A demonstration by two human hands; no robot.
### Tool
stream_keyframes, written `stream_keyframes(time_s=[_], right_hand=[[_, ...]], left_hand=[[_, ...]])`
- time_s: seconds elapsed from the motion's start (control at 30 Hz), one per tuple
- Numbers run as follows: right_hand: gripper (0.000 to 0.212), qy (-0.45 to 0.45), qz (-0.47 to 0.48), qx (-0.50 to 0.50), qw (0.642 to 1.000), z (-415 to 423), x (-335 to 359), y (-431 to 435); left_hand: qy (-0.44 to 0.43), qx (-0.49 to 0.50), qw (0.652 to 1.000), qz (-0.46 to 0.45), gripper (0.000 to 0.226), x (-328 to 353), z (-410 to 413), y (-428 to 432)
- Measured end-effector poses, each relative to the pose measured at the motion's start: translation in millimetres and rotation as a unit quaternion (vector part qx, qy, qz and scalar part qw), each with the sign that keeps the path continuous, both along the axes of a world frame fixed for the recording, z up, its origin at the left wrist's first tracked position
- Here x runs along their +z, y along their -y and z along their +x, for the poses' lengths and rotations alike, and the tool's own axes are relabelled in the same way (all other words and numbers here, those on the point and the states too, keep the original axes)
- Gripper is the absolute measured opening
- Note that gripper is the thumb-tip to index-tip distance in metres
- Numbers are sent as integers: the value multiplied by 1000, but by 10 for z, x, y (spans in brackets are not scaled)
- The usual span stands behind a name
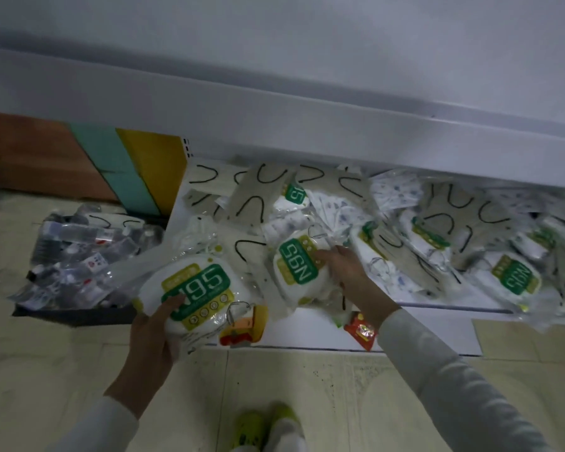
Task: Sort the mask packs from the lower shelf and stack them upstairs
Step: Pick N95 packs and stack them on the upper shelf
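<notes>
Mid-sort: the left hand (154,331) gripped one N95 pack (196,288) in front of the lower shelf (421,321); the right hand (343,267) clutched a second pack (296,265) lying on it. Next, I reckoned: lift and pair them.

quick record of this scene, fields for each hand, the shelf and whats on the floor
left: left hand holds one N95 pack in front of the shelf
right: right hand curls on a second N95 pack lying in the pile
shelf: lower shelf heaped with mixed packs
mix: beige packs with black loops, patterned white packs, third N95 pack
floor: clear-wrapped dark packs left of the shelf
above: upper shelf overhangs the pile
</notes>
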State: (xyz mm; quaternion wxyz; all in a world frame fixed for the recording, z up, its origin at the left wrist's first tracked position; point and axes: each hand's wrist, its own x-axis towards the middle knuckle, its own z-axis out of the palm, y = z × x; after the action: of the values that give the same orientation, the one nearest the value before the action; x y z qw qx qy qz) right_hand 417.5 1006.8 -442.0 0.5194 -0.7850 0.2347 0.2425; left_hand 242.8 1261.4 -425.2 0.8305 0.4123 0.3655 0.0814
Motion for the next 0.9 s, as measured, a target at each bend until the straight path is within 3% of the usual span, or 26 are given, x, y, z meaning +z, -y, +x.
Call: stream_keyframes(time_s=[0.13, 0.23, 0.3, 0.37, 0.43, 0.53, 0.7, 0.8, 0.9], right_hand=[[53, 30, -37, 14, 999, -82, 140, 210], [76, 48, 117, -95, 987, -166, 315, 403], [67, 70, 250, -150, 954, -250, 479, 494], [59, 89, 348, -151, 921, -363, 667, 502], [66, 99, 391, -118, 907, -504, 871, 369], [61, 85, 334, -88, 934, -770, 1043, 1], [54, 146, 179, -95, 968, -966, 1183, -278], [56, 169, 122, -51, 977, -990, 1345, -218], [47, 205, 72, -13, 976, -1073, 1475, -93]], left_hand=[[1, -21, 1000, -22, 30, 2, 52, 89], [4, -20, 999, -34, 28, 29, 94, 101], [10, -21, 999, -43, 27, 87, 149, 147], [3, -25, 998, -51, 24, 146, 231, 256], [-4, -30, 997, -69, 24, 213, 338, 413], [-9, -46, 993, -107, 36, 359, 526, 699], [104, -45, 983, -143, 47, 733, 660, 937], [88, -88, 984, -129, 82, 840, 644, 953], [66, -124, 988, -58, 58, 917, 605, 971]])
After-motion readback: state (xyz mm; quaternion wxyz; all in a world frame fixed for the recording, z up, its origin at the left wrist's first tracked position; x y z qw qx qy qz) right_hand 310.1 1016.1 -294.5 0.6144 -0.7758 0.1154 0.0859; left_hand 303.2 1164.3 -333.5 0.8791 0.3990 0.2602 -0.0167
